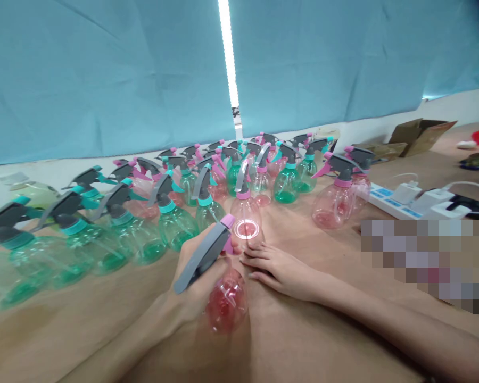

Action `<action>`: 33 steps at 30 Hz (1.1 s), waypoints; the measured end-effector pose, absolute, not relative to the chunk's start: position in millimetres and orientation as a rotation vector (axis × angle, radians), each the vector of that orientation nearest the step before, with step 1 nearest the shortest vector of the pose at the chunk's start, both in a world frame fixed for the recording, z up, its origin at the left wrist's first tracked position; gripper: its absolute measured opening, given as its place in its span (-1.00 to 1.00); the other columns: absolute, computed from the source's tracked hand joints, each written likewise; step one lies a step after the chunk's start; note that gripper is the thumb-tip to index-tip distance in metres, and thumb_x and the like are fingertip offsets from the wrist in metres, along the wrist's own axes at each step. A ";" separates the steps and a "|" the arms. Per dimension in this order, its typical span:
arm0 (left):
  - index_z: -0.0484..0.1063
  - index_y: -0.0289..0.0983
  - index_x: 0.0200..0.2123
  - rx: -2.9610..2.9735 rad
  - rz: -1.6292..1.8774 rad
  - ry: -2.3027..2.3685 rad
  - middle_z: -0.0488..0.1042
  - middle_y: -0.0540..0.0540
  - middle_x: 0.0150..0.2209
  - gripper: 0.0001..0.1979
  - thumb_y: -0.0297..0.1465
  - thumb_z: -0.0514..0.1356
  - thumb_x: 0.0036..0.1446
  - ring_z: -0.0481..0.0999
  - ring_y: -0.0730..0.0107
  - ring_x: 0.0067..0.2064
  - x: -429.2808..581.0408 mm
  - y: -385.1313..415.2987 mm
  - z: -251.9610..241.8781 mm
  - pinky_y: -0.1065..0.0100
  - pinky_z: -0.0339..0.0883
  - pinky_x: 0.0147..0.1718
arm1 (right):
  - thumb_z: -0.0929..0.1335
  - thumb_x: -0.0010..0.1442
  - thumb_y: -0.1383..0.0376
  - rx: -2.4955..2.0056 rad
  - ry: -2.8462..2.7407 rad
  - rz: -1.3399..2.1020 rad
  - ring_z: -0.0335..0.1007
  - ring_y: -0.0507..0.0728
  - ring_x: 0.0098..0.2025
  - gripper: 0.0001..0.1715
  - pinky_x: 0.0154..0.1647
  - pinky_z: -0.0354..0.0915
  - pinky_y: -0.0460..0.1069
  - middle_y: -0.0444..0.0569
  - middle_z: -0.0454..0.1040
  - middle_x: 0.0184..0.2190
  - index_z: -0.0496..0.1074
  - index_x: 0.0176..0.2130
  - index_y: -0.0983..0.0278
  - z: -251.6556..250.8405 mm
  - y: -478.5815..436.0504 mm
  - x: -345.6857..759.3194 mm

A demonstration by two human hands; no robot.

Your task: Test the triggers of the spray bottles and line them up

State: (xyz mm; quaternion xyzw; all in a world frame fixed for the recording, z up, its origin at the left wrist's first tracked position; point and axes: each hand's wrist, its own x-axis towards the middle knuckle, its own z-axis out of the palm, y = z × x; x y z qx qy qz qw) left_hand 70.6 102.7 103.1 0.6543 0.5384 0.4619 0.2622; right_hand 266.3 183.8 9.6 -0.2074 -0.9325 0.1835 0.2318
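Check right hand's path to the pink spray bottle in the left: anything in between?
Nothing visible: the right hand is just beside the held pink bottle, gripped by the left hand. A standing pink bottle is farther back, not between.

- The trigger spray bottle you hold: translucent pink-red, grey lever, pink nozzle.
- At your ten o'clock, spray bottles: translucent green, turquoise collars.
- At twelve o'clock, plain blue sheet.

Round, pink, clear-plastic spray bottle in bare left hand, front centre. Bare right hand just right of it. Round, green, clear-plastic spray bottles: slanting row, left. Long white plastic power strip: right; open brown cardboard box behind strip.
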 end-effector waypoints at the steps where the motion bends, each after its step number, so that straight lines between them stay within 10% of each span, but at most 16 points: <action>1: 0.30 -0.22 -0.48 1.753 1.239 1.470 0.32 0.06 -0.55 -0.90 -0.37 0.15 0.05 0.34 0.42 -0.52 70.0 102.9 102.3 0.37 0.26 -0.49 | 0.23 0.37 0.20 -0.568 -2.561 0.498 0.15 0.21 0.30 -0.56 0.32 0.07 0.20 0.11 0.33 0.21 0.36 0.17 0.28 9.3 183.8 266.2; 10: 0.34 -0.20 -0.31 1.800 1.237 1.318 0.44 0.00 -0.37 -0.88 -0.44 0.11 0.01 0.48 0.30 -0.29 75.2 107.3 103.8 0.34 0.37 -0.30 | 0.23 0.37 0.21 -0.568 -2.583 0.476 0.15 0.21 0.30 -0.56 0.33 0.07 0.19 0.12 0.32 0.22 0.37 0.15 0.32 10.4 184.0 266.2; 33: 0.14 -0.19 -0.48 1.817 1.247 1.355 0.09 0.09 -0.52 -0.85 -0.39 0.13 0.00 0.14 0.46 -0.51 77.4 107.5 107.2 0.39 0.17 -0.49 | 0.23 0.37 0.21 -0.577 -2.591 0.479 0.16 0.22 0.29 -0.56 0.33 0.07 0.18 0.14 0.34 0.20 0.38 0.14 0.35 10.8 183.7 266.1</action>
